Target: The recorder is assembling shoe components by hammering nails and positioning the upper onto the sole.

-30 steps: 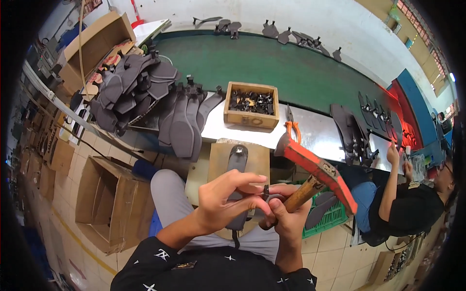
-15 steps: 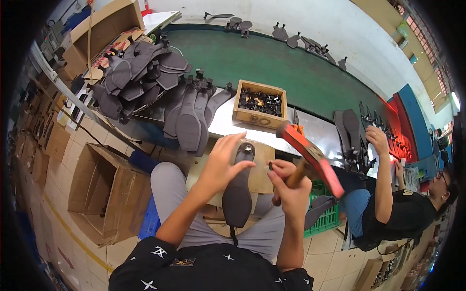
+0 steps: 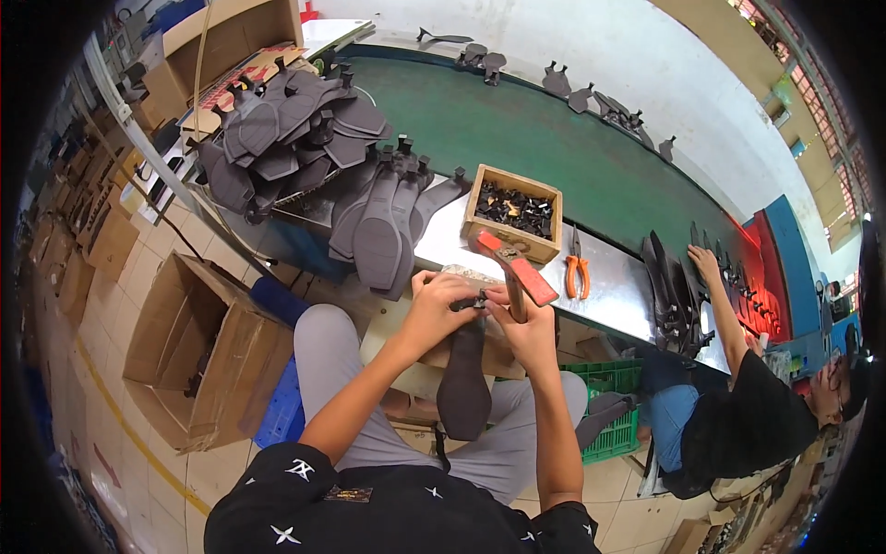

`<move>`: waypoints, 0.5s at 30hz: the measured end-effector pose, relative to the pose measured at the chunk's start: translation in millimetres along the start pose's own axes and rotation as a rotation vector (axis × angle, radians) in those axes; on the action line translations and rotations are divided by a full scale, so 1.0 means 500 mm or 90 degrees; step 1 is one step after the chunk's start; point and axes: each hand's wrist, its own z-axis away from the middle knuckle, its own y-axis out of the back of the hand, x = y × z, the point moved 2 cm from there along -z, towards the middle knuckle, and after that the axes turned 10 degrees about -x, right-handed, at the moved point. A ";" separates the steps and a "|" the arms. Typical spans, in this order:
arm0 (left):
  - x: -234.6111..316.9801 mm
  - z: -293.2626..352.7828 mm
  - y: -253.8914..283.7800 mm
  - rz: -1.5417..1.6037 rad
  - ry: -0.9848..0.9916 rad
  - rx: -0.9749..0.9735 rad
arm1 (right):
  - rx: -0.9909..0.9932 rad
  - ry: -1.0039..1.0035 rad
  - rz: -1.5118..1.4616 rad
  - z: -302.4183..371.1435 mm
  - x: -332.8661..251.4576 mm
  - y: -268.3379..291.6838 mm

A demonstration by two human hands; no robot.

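Note:
A dark grey shoe sole (image 3: pixel 463 388) lies lengthwise between my knees, its wide toe end toward me. My left hand (image 3: pixel 434 314) is closed round the narrow heel end, at the work block (image 3: pixel 498 355). My right hand (image 3: pixel 529 340) grips a hammer (image 3: pixel 513 294) with a red head and wooden handle, held upright. The fingertips of that same hand press a small black piece (image 3: pixel 479 300) against the sole's heel. Fingers partly hide the contact between piece and heel.
A wooden box (image 3: pixel 510 242) of small black pieces stands ahead, beside orange-handled pliers (image 3: pixel 578 275). Heeled soles (image 3: pixel 383 242) are piled at left on the metal ledge, near a green conveyor belt (image 3: pixel 443 102). A cardboard box (image 3: pixel 258 369) sits left; a co-worker (image 3: pixel 748 415) and green crate (image 3: pixel 614 379) are right.
My hands have come together at the sole's heel; the left fingers have closed on it. The hammer has swung left and more upright. The co-worker's hand now reaches toward the soles at right.

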 end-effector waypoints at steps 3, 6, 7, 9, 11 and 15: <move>-0.004 0.004 -0.005 0.024 0.011 0.020 | 0.003 0.032 0.007 -0.002 -0.003 0.000; -0.006 0.004 -0.005 0.047 0.008 0.034 | -0.023 0.076 0.105 -0.001 -0.013 -0.002; -0.004 0.003 -0.002 0.027 -0.020 0.042 | -0.017 0.108 0.159 0.001 -0.031 -0.004; 0.002 -0.002 0.009 0.007 -0.048 0.051 | -0.012 0.142 0.215 0.004 -0.048 -0.008; 0.005 -0.011 0.021 0.209 -0.034 -0.028 | -0.012 0.182 0.272 0.010 -0.055 -0.011; 0.016 -0.007 0.032 0.226 -0.049 -0.011 | -0.036 0.086 0.278 0.022 -0.067 -0.006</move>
